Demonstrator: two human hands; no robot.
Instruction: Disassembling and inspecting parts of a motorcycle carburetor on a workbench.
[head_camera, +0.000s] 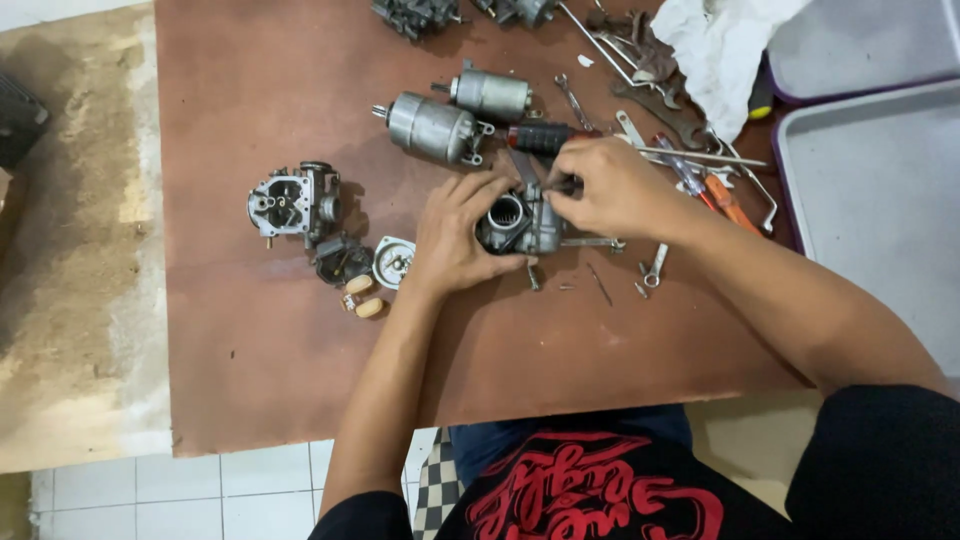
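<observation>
two hands meet at mid-desk (300, 370): our left hand (455, 240) is wrapped around the grey carburettor body (520, 222), steadying it on the board; our right hand (605, 188) pinches a small part at its top edge, a second carburettor (295, 203) lying well to the left.

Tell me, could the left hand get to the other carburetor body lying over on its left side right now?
Probably yes, once freed. The left hand is holding the carburetor being worked on, but the bare board between it and the other carburetor body looks open, with only small parts nearby.
</observation>
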